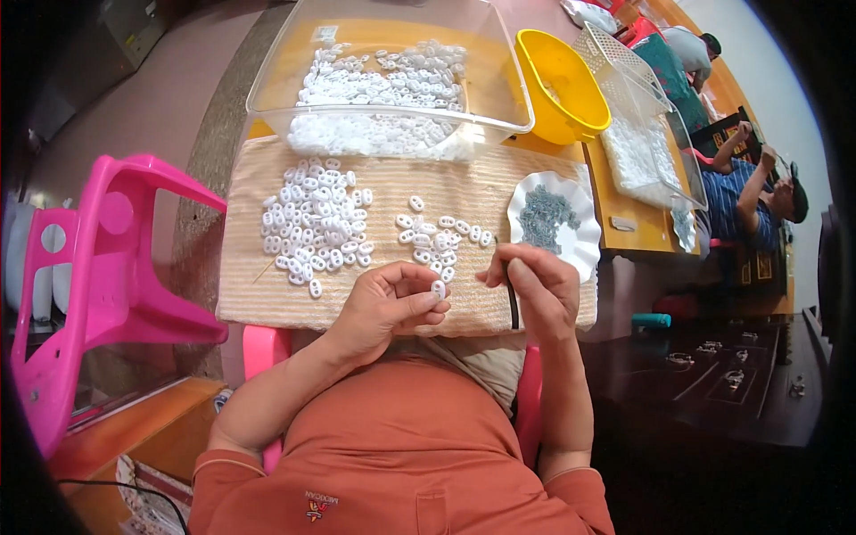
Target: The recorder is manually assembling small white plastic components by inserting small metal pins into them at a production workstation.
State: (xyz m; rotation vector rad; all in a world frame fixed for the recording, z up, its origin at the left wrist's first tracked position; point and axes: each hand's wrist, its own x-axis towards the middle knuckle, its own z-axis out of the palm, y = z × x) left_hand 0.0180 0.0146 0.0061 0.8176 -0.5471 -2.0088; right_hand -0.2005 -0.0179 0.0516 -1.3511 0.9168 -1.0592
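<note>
My left hand (392, 308) pinches one small white oval plastic piece with two holes (438, 289) between thumb and fingers. Over the cloth's near right part, my right hand (538, 283) closes its fingers around a slim black stick-like tool (512, 299); whether it has two arms like tweezers I cannot tell. Just beyond my hands lies a small group of the same white pieces (428, 234), and a larger heap (316, 218) is farther left. A white wavy-rimmed plate (584, 241) at the right bears many tiny grey parts (546, 214).
Beyond the striped cloth (241, 276) stands a clear plastic bin (392, 111) full of white pieces. A yellow basin (566, 111) and another clear bin (682, 169) are at the right. A pink chair (116, 259) stands left. Two other people sit at far right.
</note>
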